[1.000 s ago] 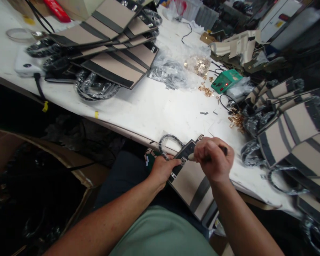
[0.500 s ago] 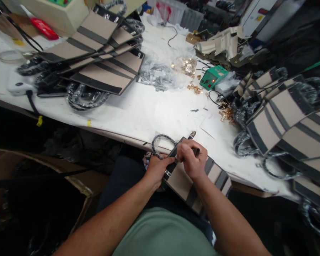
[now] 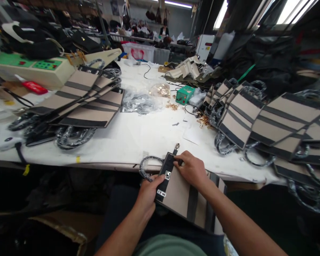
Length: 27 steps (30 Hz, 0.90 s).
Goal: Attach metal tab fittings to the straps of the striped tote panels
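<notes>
A beige bag panel [image 3: 178, 191] with dark stripes rests at the table's front edge, over my lap. My left hand [image 3: 148, 193] grips its left edge, thumb on the black end strip beside a square metal fitting [image 3: 168, 175]. A small silver plate [image 3: 161, 193] sits lower on that strip. My right hand [image 3: 192, 169] is closed in a pinch at the strip's far part; what its fingers hold is mostly hidden, only a bit of something dark showing. A tab with a metal end [image 3: 177, 147] sticks out beyond the panel. A plastic-wrapped loop handle [image 3: 144, 164] curves out on the left.
Stacked striped panels [image 3: 89, 113] with wrapped handles lie on the left, more panels [image 3: 236, 119] on the right. Between them on the white table [image 3: 146, 135] are a plastic bag of parts [image 3: 140, 102], a green box [image 3: 185, 95] and loose gold pieces [image 3: 172, 106].
The view has tilted up, showing more of the room. My right hand has moved from beside my left thumb to the strip's far part, and the square metal fitting is now visible.
</notes>
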Each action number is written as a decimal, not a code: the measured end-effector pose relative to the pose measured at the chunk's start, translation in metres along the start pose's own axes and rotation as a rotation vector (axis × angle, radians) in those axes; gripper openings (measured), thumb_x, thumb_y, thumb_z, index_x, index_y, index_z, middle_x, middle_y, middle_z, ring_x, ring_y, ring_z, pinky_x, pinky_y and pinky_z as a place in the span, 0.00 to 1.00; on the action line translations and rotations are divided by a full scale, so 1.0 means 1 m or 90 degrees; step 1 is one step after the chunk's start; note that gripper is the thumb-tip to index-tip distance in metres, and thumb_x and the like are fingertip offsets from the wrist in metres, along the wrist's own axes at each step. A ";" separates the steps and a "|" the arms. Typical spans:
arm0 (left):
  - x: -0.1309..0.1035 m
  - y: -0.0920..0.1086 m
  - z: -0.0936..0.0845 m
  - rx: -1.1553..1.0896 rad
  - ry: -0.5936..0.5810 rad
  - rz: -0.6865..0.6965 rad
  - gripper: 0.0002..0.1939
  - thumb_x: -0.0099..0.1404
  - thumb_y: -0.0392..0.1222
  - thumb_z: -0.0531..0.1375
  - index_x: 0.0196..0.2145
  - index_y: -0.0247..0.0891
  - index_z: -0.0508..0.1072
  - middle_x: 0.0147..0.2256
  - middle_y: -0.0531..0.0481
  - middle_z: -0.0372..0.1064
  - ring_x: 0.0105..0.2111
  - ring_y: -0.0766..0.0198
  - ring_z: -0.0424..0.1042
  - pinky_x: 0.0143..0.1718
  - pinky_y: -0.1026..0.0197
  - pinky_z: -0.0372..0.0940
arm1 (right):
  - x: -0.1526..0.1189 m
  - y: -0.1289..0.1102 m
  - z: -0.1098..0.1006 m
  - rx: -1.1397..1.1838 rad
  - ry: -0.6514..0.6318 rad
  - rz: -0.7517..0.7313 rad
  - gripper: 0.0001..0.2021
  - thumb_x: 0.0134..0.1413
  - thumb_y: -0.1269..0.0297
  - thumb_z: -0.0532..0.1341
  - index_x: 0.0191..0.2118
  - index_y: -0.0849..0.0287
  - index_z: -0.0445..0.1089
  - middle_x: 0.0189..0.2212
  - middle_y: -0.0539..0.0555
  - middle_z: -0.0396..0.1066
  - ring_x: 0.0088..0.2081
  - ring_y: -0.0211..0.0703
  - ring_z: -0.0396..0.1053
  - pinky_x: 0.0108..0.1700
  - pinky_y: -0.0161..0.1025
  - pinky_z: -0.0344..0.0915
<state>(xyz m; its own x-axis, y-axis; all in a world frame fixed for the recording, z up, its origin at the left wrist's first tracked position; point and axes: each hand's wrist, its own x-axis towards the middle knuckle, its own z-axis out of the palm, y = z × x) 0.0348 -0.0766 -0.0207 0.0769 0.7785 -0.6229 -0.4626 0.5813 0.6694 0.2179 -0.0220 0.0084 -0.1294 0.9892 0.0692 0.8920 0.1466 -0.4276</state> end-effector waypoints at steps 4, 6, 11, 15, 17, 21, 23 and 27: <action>-0.006 0.006 -0.016 0.107 -0.047 0.086 0.24 0.56 0.52 0.69 0.45 0.32 0.77 0.38 0.42 0.79 0.37 0.55 0.78 0.42 0.55 0.71 | 0.002 -0.002 -0.003 -0.014 0.000 -0.012 0.09 0.63 0.60 0.63 0.47 0.47 0.78 0.44 0.50 0.76 0.44 0.43 0.74 0.41 0.37 0.65; -0.013 0.008 -0.027 0.239 0.075 0.243 0.27 0.59 0.54 0.66 0.50 0.34 0.73 0.45 0.40 0.76 0.44 0.51 0.76 0.47 0.49 0.71 | 0.003 -0.002 -0.005 -0.018 -0.010 -0.014 0.10 0.65 0.59 0.61 0.48 0.47 0.78 0.44 0.51 0.76 0.45 0.43 0.74 0.40 0.37 0.64; -0.019 0.021 -0.026 0.720 0.219 0.762 0.32 0.67 0.45 0.60 0.66 0.38 0.60 0.63 0.36 0.62 0.63 0.47 0.63 0.64 0.42 0.59 | 0.000 -0.001 0.001 -0.048 -0.002 -0.016 0.12 0.67 0.59 0.59 0.50 0.46 0.77 0.45 0.52 0.75 0.46 0.44 0.74 0.40 0.38 0.64; 0.009 0.034 -0.001 1.033 -0.075 0.770 0.31 0.68 0.42 0.58 0.67 0.35 0.60 0.65 0.37 0.63 0.66 0.48 0.60 0.66 0.43 0.56 | -0.011 -0.002 0.008 -0.078 0.032 -0.023 0.12 0.68 0.60 0.57 0.49 0.51 0.76 0.46 0.55 0.76 0.46 0.47 0.72 0.45 0.40 0.65; 0.022 0.037 0.006 1.097 -0.100 0.723 0.31 0.67 0.45 0.59 0.66 0.33 0.62 0.65 0.37 0.62 0.67 0.48 0.59 0.66 0.43 0.56 | -0.018 -0.003 0.010 -0.085 0.046 -0.044 0.12 0.68 0.62 0.56 0.48 0.54 0.76 0.48 0.56 0.75 0.48 0.48 0.71 0.50 0.42 0.64; 0.029 0.040 0.005 1.134 -0.088 0.699 0.31 0.68 0.47 0.59 0.66 0.37 0.63 0.67 0.41 0.60 0.67 0.49 0.58 0.65 0.44 0.54 | -0.026 -0.007 0.009 -0.092 0.055 -0.069 0.14 0.67 0.64 0.56 0.53 0.54 0.74 0.51 0.57 0.74 0.52 0.52 0.67 0.53 0.46 0.62; 0.027 0.042 0.003 1.136 -0.088 0.697 0.30 0.67 0.47 0.60 0.65 0.39 0.64 0.66 0.42 0.62 0.66 0.49 0.60 0.63 0.44 0.56 | -0.027 -0.009 0.008 -0.093 0.050 -0.057 0.13 0.67 0.64 0.57 0.53 0.54 0.74 0.51 0.57 0.74 0.52 0.52 0.67 0.52 0.47 0.61; 0.027 0.046 0.002 1.130 -0.097 0.705 0.29 0.68 0.48 0.60 0.64 0.41 0.66 0.65 0.42 0.64 0.63 0.49 0.63 0.61 0.44 0.57 | -0.025 -0.014 0.008 -0.089 0.041 -0.033 0.13 0.64 0.65 0.58 0.52 0.53 0.74 0.49 0.57 0.73 0.51 0.53 0.66 0.52 0.49 0.60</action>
<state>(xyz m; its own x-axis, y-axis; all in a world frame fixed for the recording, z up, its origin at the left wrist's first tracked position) 0.0172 -0.0286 -0.0059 0.5246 0.8313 0.1837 0.7815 -0.5558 0.2834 0.2054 -0.0491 0.0052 -0.1529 0.9772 0.1472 0.9372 0.1906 -0.2920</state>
